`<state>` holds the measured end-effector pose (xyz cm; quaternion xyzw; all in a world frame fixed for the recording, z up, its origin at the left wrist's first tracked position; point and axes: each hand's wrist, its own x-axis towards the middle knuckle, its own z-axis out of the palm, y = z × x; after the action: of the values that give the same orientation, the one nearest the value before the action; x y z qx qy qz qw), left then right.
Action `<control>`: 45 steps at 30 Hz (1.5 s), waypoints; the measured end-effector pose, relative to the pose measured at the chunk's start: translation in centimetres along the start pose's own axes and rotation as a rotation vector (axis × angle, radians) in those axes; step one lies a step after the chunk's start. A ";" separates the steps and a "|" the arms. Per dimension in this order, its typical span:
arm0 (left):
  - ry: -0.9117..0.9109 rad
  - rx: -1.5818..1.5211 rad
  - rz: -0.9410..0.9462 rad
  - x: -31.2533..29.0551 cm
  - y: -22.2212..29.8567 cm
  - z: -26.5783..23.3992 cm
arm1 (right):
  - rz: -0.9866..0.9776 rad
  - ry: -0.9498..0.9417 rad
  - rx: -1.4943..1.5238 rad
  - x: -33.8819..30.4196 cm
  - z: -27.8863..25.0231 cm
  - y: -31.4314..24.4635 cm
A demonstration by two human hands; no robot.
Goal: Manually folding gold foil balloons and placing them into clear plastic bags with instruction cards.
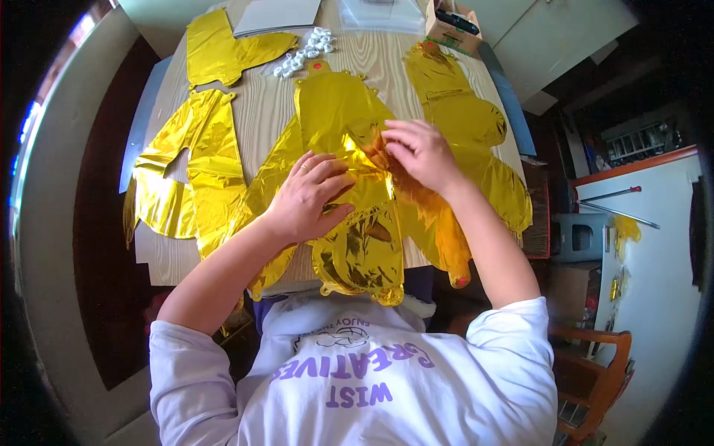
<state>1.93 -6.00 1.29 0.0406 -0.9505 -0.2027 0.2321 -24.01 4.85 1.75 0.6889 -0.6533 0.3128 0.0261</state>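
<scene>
Flat, uninflated gold foil balloons overlap across the middle of the table. My left hand (309, 193) rests on the middle foil balloon (335, 104), its fingers bent a little and its thumb apart, holding nothing. To the right of it, my right hand (420, 152) pinches a crumpled, orange-tinted foil balloon (450, 234), which hangs down past the table's near edge. Another gold foil balloon (212, 141) lies at the left, with a leg-shaped foil balloon (223, 48) beyond it. One more foil balloon (465, 111) is spread out on the right.
Several small white pieces (305, 53) lie in a heap at the back of the wood-grain table (260, 123). Behind them are a flat white sheet (277, 16) and clear plastic bags (381, 13). A small box (454, 30) with dark items stands at the back right. A wooden chair (595, 379) is at the lower right.
</scene>
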 end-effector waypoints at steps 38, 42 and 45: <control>-0.048 0.031 -0.270 -4.4 -1.6 -4.6 | 0.022 -0.324 -0.184 -0.9 0.0 -0.3; -0.053 0.002 -0.286 -3.9 -1.7 -5.5 | 0.035 -0.356 -0.168 -0.8 -0.2 -0.2; -0.060 0.000 -0.297 -3.4 -1.8 -5.6 | 0.021 -0.358 -0.173 -1.2 -0.1 -0.1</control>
<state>7.48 -9.13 3.70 0.1747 -0.9406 -0.2357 0.1710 -23.87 5.95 1.36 0.7218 -0.6792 0.1282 -0.0347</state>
